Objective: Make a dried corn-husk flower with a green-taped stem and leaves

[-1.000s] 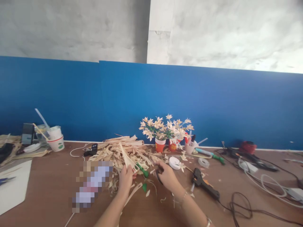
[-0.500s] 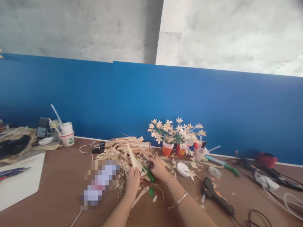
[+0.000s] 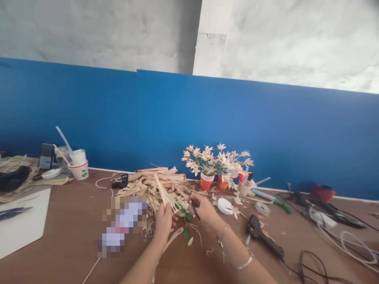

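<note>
My left hand (image 3: 163,225) is closed on a pale, dry corn husk strip (image 3: 164,194), which stands up out of the fingers and narrows toward its top. Just to its right, my right hand (image 3: 205,210) grips a slim dark tool (image 3: 195,209); whether it is scissors or tweezers I cannot tell. The tool is apart from the strip. Between and below the hands are green leaf pieces (image 3: 186,233) and thin scraps. Behind them spreads a heap of dry husk strips (image 3: 142,184).
Pale flowers (image 3: 207,154) stand in red cups (image 3: 206,182) by the blue partition (image 3: 266,130). A glue gun (image 3: 263,236), tape roll (image 3: 262,209), white spool (image 3: 225,206) and cables lie right. On the left are a paper cup (image 3: 79,170), a white board (image 3: 26,221) and a blurred-out object (image 3: 122,227).
My right hand has turned and drawn slightly away from the strip, so the dark tool now points down beneath it. My left hand still holds the strip. The view has shifted slightly.
</note>
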### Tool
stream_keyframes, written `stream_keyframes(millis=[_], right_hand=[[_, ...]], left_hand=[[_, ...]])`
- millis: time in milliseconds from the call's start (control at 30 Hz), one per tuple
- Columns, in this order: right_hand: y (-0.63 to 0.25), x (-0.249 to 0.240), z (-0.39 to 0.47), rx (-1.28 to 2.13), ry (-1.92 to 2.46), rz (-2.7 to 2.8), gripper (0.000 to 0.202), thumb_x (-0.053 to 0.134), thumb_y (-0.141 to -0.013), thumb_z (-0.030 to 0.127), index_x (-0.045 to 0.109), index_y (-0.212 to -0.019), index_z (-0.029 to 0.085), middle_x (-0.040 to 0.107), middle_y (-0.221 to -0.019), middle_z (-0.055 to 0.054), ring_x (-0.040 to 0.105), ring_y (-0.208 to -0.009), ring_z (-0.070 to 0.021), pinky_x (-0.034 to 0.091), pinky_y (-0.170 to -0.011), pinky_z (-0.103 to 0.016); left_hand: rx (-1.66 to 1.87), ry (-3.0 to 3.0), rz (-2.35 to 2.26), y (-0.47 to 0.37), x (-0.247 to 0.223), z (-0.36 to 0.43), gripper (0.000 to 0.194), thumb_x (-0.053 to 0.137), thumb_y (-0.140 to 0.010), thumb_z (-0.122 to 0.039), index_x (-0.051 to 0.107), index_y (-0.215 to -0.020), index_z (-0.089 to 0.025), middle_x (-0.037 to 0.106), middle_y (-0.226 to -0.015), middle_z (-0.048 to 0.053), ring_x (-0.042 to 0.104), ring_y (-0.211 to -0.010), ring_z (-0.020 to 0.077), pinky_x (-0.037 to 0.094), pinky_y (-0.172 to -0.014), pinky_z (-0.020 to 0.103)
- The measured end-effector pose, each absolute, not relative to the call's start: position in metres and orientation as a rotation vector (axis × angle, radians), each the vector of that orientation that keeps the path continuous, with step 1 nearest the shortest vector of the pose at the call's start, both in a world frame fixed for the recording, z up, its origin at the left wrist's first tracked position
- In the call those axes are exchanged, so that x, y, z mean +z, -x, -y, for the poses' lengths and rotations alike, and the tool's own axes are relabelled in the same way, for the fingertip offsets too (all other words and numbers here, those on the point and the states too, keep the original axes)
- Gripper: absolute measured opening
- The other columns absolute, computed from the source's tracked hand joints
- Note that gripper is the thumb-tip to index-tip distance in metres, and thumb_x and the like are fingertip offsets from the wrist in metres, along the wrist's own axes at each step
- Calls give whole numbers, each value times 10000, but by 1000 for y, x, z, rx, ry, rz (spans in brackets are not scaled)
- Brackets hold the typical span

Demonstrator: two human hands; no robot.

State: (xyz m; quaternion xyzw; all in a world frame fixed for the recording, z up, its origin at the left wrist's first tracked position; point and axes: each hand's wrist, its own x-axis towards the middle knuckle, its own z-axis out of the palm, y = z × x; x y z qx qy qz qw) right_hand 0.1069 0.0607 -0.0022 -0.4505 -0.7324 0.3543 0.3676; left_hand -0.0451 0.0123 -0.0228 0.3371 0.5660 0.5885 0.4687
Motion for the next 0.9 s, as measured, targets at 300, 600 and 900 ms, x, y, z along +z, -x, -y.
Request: stream_keyframes(millis=[300, 600, 900], right_hand=[[-127, -7, -12, 1588, 1343, 1527, 309, 632, -524, 245, 509, -797, 168, 617, -549, 19, 570, -475, -135, 356, -374, -178], [-132, -26, -26, 1073, 1224, 1457, 231, 602, -586, 248, 544, -797, 175, 605, -642, 5, 572, -618, -158, 431, -554, -252], [-128, -16, -11, 1200, 1116, 1394, 308, 694, -620, 366, 544, -810, 176, 552, -557, 33, 504, -487, -120, 369, -447, -215]], left_hand=[[1267, -562, -962, 39, -16, -7, 186, 525, -771, -318, 494, -901, -190, 667, -903, 92, 646, -856, 197, 439, -843, 342], [1366, -743, -1059, 41, -18, -8, 274, 648, -667, -379, 593, -822, -160, 622, -661, -1, 573, -585, 105, 428, -551, 194], [1389, -731, -1110, 39, -14, -4, 307, 701, -603, -406, 586, -689, -135, 497, -463, -58, 411, -383, 41, 242, -358, 145]])
